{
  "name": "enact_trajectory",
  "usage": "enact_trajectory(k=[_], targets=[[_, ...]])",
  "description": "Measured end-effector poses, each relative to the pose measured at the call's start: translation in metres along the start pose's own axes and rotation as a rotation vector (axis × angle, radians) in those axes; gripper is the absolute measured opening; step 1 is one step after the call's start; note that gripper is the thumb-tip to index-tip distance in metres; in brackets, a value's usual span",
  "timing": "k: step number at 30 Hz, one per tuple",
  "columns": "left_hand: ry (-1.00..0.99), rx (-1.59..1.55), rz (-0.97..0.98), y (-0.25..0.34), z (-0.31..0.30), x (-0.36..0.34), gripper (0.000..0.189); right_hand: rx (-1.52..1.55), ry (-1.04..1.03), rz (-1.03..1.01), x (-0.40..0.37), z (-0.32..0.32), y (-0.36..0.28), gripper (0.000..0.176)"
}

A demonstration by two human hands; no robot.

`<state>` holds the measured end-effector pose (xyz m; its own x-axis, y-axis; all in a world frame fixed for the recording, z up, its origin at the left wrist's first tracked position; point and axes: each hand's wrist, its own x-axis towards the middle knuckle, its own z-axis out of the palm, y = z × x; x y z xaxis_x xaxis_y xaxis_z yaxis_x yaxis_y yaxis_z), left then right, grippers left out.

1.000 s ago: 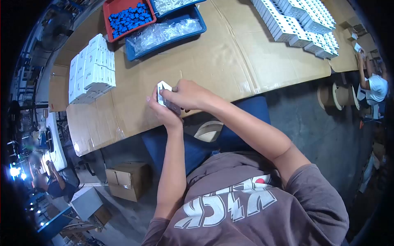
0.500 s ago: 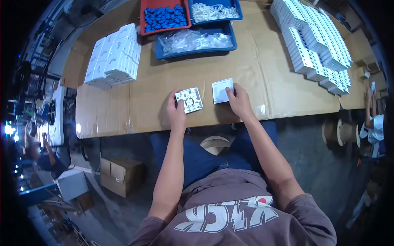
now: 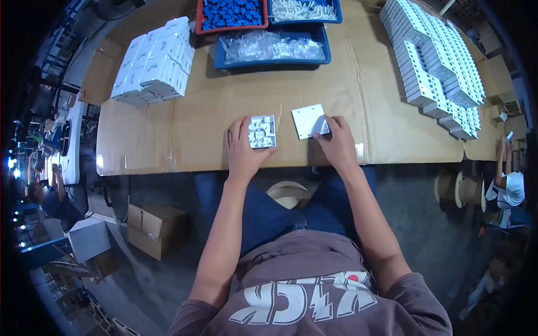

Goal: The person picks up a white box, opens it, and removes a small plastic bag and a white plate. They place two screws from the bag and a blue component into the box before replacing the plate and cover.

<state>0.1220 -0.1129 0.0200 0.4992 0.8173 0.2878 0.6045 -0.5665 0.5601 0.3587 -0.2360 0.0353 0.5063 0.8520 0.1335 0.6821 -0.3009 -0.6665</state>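
My left hand (image 3: 245,147) is closed around the edges of a square white plastic housing (image 3: 261,132); its moulded inner side, with recesses and a round centre, faces up. In my right hand (image 3: 338,140) is a flat white square cover (image 3: 308,121), pinched at its right edge between thumb and fingers. Its smooth face is up, with small marks near the edges. The two pieces are apart, side by side over the cardboard-covered table (image 3: 213,140).
Stacked white boxes (image 3: 148,67) stand at left, and rows of white units (image 3: 426,61) at right. At the back are a red tray (image 3: 199,27) of blue parts, a blue tray (image 3: 339,17) of white parts and a blue tray (image 3: 219,56) of clear bags. Two people (image 3: 56,199) (image 3: 507,187) are at the sides.
The white cover in my right hand has turned, and more of its face shows. My left hand has shifted its hold, with the thumb now at the housing's near edge. The camera view has shifted slightly.
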Motion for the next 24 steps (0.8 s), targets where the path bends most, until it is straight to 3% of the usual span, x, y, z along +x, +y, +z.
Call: enact_trajectory(k=[3,8,15,24], targets=[[0.023,0.012,-0.013,0.0,0.002,0.005,0.102,0.109,-0.024,0.062,-0.002,-0.004,-0.005,0.047],[0.039,0.12,-0.04,0.004,0.005,0.013,0.107,0.027,0.104,-0.025,0.017,-0.011,-0.008,0.028],[0.066,0.11,-0.12,0.017,-0.001,0.02,0.114,0.102,0.192,-0.123,0.162,-0.023,-0.015,0.017],[0.074,0.097,-0.125,0.01,0.0,0.021,0.106,-0.435,0.026,-0.115,0.333,0.07,-0.017,0.021]])
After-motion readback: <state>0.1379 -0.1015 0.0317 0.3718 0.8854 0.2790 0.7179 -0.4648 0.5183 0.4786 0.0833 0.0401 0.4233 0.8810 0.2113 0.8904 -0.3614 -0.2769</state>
